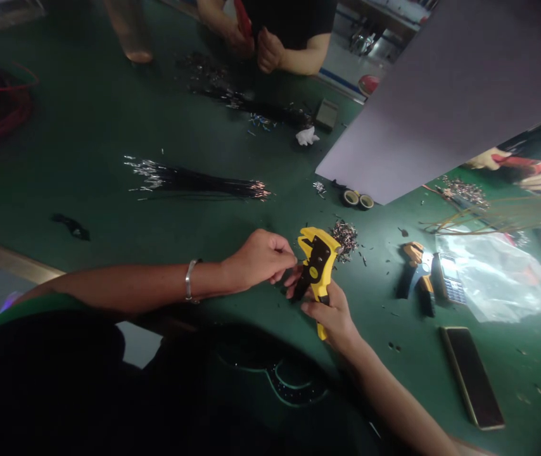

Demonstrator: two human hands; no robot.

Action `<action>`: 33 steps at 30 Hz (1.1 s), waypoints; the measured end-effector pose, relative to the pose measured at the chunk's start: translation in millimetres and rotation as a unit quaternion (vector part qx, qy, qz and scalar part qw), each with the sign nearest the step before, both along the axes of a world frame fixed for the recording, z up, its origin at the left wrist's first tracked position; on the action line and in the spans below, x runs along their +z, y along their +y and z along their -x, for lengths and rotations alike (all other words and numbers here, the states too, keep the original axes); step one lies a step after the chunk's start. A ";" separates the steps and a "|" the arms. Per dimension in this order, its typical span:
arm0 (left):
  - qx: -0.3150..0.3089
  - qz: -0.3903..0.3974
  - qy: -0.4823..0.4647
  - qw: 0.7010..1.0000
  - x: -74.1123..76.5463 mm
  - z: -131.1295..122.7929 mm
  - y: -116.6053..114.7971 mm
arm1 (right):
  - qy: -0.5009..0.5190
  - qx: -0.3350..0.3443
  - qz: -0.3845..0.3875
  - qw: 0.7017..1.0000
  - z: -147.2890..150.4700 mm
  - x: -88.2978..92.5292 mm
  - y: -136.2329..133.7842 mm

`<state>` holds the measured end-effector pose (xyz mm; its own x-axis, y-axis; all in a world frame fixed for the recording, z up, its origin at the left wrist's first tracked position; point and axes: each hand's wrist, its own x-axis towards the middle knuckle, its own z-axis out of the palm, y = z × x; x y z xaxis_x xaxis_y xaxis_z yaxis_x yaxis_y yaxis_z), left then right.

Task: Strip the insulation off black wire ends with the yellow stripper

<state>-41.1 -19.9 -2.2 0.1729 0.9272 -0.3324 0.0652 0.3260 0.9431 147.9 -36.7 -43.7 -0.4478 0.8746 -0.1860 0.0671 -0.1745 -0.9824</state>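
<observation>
Right hand (336, 311) clasped round yellow stripper (318, 273) — left hand (260, 259) pinched beside it — cannot tell on what.

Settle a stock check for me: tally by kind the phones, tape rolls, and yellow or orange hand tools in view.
Phones: 2
Tape rolls: 2
Yellow hand tool: 1, in the right hand
Orange-headed hand tool: 1
Total: 6

The green tabletop (94, 120) carries a bundle of black wires (204, 182), a heap of clippings (345, 239), two tape rolls (351, 199), a smartphone (472, 378) and a keypad phone (451, 278).
</observation>
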 end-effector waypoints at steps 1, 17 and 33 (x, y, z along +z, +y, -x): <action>0.004 0.006 -0.004 1.000 -0.4 -0.3 0.2 | -0.007 -0.003 -0.005 1.000 0.1 0.8 -0.2; -0.029 -0.006 -0.024 0.999 7.7 -2.8 -4.0 | -0.117 0.008 -0.116 0.986 4.4 16.8 0.7; -0.049 -0.022 -0.016 0.998 8.6 -2.2 -6.0 | -0.155 -0.018 -0.172 0.973 3.9 5.2 -2.6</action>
<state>-38.9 -25.9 6.5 0.2735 0.9186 -0.2853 0.0643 0.2785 0.9583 144.0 -39.3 -38.5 -0.3848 0.9230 -0.0016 0.3700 0.1526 -0.9164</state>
